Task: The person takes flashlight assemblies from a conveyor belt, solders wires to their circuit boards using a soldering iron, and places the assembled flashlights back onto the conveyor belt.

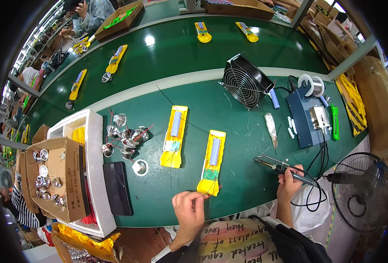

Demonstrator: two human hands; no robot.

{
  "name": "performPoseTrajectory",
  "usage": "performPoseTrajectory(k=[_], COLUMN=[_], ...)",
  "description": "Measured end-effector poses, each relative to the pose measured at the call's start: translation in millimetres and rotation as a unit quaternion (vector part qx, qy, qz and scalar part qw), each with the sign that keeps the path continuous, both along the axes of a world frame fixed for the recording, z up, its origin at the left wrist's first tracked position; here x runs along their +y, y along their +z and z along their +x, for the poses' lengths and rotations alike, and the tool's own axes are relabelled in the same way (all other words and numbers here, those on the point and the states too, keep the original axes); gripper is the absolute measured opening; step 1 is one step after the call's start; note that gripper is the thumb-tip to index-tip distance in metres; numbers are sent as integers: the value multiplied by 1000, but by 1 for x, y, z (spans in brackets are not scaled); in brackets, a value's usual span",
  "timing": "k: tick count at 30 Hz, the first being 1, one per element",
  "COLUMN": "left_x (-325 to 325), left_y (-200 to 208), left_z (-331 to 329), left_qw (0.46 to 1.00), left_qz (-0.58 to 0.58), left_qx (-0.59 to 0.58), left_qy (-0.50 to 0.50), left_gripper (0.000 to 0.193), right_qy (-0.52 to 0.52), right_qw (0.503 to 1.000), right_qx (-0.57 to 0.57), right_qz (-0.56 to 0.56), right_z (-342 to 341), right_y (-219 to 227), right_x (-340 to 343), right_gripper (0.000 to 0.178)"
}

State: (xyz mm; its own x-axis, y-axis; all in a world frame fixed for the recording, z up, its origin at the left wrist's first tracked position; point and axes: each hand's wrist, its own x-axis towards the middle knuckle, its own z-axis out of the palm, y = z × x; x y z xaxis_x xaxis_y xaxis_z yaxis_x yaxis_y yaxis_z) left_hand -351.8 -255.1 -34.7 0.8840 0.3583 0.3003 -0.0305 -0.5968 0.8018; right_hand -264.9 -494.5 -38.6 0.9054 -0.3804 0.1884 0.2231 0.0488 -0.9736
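Near the bench's front edge lies a yellow plastic housing (206, 186) holding a lavender cylindrical battery (215, 151) and a green circuit board (211, 174). My left hand (188, 209) is closed in a pinch at its near end, where a thin dark wire runs to the fingertips; the exact grip is partly hidden. My right hand (288, 186) grips a soldering iron (306, 179) by its handle, the tip pointing left, apart from the board. A second yellow housing (171, 161) with battery, board and loose dark wires lies to the left.
Silver reflector cups (128, 142) with red wires lie left, beside a black phone (118, 188) and a cardboard box (58, 210) on a white foam tray (108, 219). A black fan (248, 83), a blue soldering station (301, 118) and a solder spool (311, 86) stand behind. More housings lie on the green belt (167, 48).
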Motion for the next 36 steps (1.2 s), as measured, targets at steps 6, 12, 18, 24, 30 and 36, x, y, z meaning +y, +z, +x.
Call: performPoseTrajectory(k=[6, 12, 18, 24, 30, 36], left_x=[2, -3, -7, -10, -9, -7], left_y=[-2, 8, 6, 2, 2, -1], left_z=[-3, 3, 7, 10, 15, 17], left_qw=[999, 998, 993, 991, 990, 990], left_qz=[-32, 56, 79, 64, 56, 57], left_qx=[-16, -29, -47, -46, -47, -48], left_qy=[-13, 28, 77, 105, 120, 121], left_gripper=[5, 8, 10, 10, 10, 11], right_qy=[3, -3, 18, 81, 167, 177], right_qw=[1000, 999, 998, 992, 984, 981], right_qx=[-14, -16, -5, 25, 54, 71], right_qz=[24, 49, 67, 93, 29, 18], right_z=[0, 1, -11, -33, -37, -35], right_y=[-7, -8, 10, 23, 17, 15], right_x=[-6, -6, 8, 47, 68, 73], right_gripper=[11, 10, 12, 18, 15, 14])
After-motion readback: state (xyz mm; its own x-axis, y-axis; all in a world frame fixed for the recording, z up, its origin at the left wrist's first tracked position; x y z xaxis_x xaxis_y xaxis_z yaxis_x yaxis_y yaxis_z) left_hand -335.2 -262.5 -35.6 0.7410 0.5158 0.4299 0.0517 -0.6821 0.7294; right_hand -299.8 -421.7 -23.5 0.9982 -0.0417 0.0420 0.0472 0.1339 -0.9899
